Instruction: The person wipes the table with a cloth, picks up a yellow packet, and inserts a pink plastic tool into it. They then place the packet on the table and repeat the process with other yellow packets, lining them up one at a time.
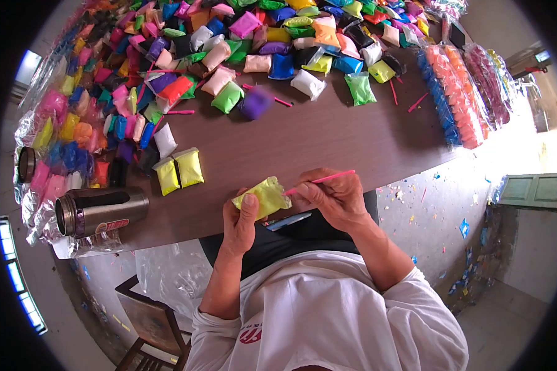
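My left hand [240, 221] is closed on a yellow packet [263, 196], its thumb pressed on the front face. The packet's crinkled end points right, toward my right hand [332, 199]. Pinched in the right fingers is a thin pink plastic stick [335, 177]; its lower end reaches the packet's edge. Both hands are over the table's near edge, above my lap. Left of them, two yellow packets [178, 171] lie side by side on the table, with a white packet [165, 140] just behind.
A large heap of colourful packets [223, 62] covers the table's far side and left. A steel flask [102, 211] lies at the left edge. Strips of blue and coral packets [455, 96] lie at the right. A wooden chair [148, 315] stands at lower left.
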